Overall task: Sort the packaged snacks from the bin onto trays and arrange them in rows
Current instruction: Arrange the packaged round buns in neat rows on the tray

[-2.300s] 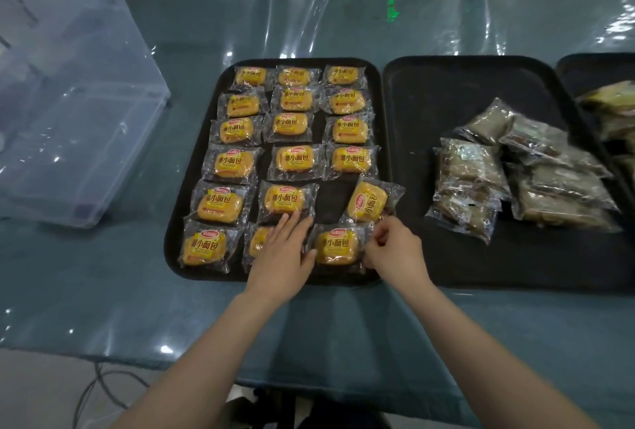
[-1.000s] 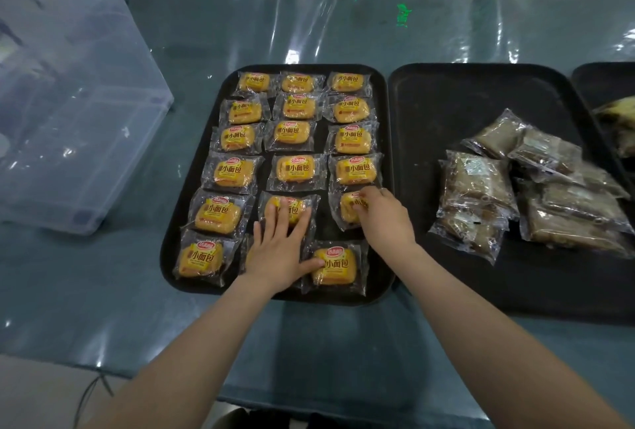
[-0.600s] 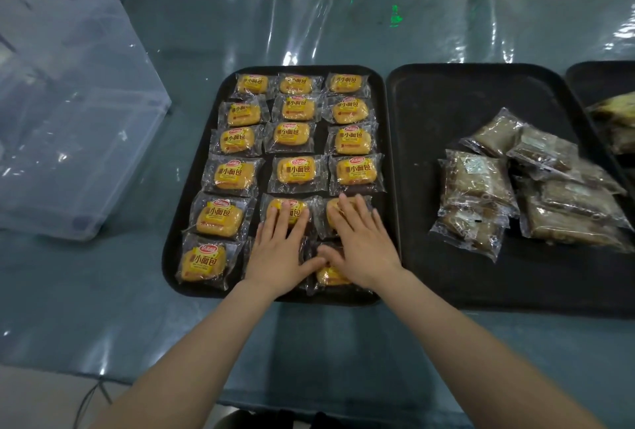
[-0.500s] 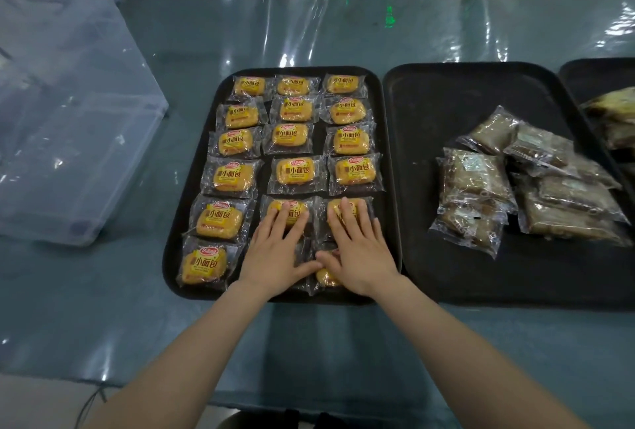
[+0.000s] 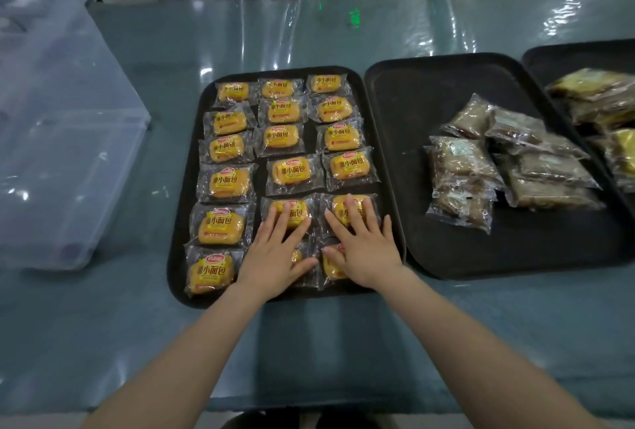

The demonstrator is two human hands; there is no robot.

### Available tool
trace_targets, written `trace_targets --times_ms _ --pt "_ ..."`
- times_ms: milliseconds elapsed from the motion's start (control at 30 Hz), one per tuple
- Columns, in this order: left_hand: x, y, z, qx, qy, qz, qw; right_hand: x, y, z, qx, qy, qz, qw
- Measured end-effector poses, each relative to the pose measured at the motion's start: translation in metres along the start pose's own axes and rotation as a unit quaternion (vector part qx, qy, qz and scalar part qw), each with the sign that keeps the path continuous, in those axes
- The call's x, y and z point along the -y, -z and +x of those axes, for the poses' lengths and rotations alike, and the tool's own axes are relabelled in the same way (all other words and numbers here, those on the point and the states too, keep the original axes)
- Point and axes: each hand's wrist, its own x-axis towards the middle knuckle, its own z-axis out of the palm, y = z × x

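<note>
head view: left hand (image 5: 275, 253), right hand (image 5: 366, 250) both flat, fingers spread, pressing yellow bun packs (image 5: 290, 212) in near rows of left tray (image 5: 178, 257). brown packs (image 5: 462, 171) heaped unsorted on middle tray (image 5: 405, 92), rightward, right hand nearer.

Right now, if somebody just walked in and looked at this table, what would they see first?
First, the rows of yellow bread packets filling the black tray in the middle, with the left hand and right hand lying flat on the nearest ones. To the right, a loose pile of brown snack packets sits on a second black tray. At far left stands a clear plastic bin.
</note>
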Motion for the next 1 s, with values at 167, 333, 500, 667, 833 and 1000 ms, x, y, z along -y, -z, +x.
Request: trace_targets --times_ms 167,333,500,667,833,1000 --pt "-0.001 -0.002 -0.004 -0.017 0.005 0.007 1.0 0.001 0.001 -0.003 -0.012 -0.005 0.012 1.0" --pt "-0.005 -0.001 -0.002 -0.007 0.005 0.01 1.0 0.003 0.0 -0.001 -0.024 0.007 -0.007 1.0" --pt "-0.01 -0.003 0.001 -0.015 -0.009 0.017 1.0 -0.003 -0.004 -0.003 -0.034 0.0 -0.011 0.999" --pt "-0.008 0.001 0.004 -0.03 -0.009 0.0 1.0 -0.003 0.008 0.002 -0.057 0.022 0.012 0.998" --pt "-0.006 0.015 0.021 -0.051 0.019 -0.015 0.998 -0.005 0.03 0.024 -0.093 0.025 0.05 0.994" --pt "-0.003 0.029 0.048 -0.057 0.053 -0.042 0.996 -0.019 0.047 0.057 -0.101 0.019 0.076 0.992"
